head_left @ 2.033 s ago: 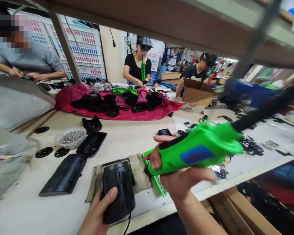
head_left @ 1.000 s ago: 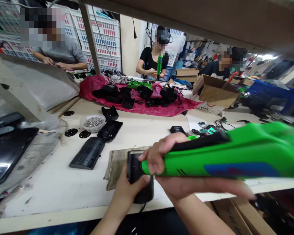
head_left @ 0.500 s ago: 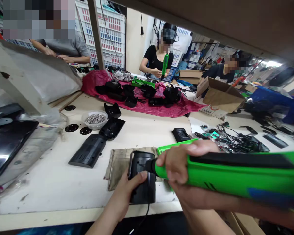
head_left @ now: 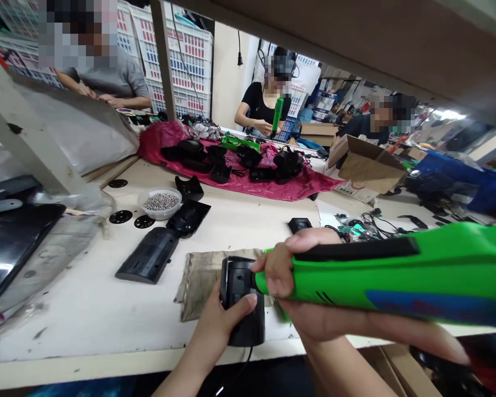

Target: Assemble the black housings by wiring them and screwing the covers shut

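Note:
My left hand [head_left: 221, 320] grips a black plastic housing [head_left: 248, 325] by its left side, thumb lying across its face. A cord runs down from the housing's lower end. In my right hand [head_left: 285, 275] is a green electric screwdriver [head_left: 355, 281] with a black strip, its nose pointing left against the housing's upper right part. The screwdriver's tip is hidden. Beneath the housing lies a folded brown cloth [head_left: 194, 281]. Part of a green tray [head_left: 283, 311] shows behind my right hand.
A bowl of small metal screws [head_left: 161, 203] stands left of centre, beside black shell parts [head_left: 149, 253] and black discs [head_left: 120, 216]. Black parts lie on a pink sheet [head_left: 314, 184] farther back. Circuit boards and cables [head_left: 367, 226] are at right. Co-workers sit beyond.
The screwdriver's rear end has swung up and its body has shifted left, with my right hand moving left too. My left hand still holds the housing, nearly in place.

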A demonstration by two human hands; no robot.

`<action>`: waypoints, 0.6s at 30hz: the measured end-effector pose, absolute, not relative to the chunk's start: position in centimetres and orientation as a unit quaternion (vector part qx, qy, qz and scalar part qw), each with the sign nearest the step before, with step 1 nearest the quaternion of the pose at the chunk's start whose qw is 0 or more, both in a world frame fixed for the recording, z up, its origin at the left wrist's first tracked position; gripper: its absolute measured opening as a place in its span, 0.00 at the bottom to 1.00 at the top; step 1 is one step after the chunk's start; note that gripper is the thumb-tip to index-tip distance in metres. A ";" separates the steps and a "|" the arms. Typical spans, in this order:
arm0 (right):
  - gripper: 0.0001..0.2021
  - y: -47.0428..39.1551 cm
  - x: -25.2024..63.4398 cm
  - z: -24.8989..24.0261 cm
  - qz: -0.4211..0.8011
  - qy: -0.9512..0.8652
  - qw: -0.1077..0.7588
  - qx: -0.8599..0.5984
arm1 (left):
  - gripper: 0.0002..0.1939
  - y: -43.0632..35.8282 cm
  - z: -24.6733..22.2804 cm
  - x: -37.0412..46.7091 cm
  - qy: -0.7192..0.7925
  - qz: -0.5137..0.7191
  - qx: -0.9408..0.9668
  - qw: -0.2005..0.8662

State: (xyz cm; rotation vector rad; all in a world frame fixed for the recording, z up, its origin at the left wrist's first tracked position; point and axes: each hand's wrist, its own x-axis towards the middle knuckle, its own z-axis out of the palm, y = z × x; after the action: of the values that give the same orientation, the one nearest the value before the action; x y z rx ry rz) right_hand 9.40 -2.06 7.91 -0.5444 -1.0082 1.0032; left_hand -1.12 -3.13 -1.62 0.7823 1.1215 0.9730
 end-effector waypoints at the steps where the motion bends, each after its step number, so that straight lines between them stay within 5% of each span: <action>1: 0.30 -1.6 9.0 7.7 0.444 -0.459 0.733 -0.234 | 0.28 -3.1 -1.6 -1.1 0.502 0.430 0.355 0.661; 7: 0.40 0.5 8.2 6.5 0.389 -0.456 0.772 -0.214 | 0.27 -2.6 -1.6 -1.1 0.513 0.443 0.360 0.641; 18: 0.41 -1.2 7.9 5.8 0.382 -0.431 0.798 -0.179 | 0.28 -3.0 -2.0 -0.8 0.534 0.459 0.372 0.605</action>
State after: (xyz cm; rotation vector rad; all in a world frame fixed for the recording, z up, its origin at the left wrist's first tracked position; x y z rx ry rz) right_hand 7.93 -1.18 5.83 -0.3843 -0.9257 0.8195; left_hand -0.84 -3.05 -1.96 0.8612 1.2361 1.0613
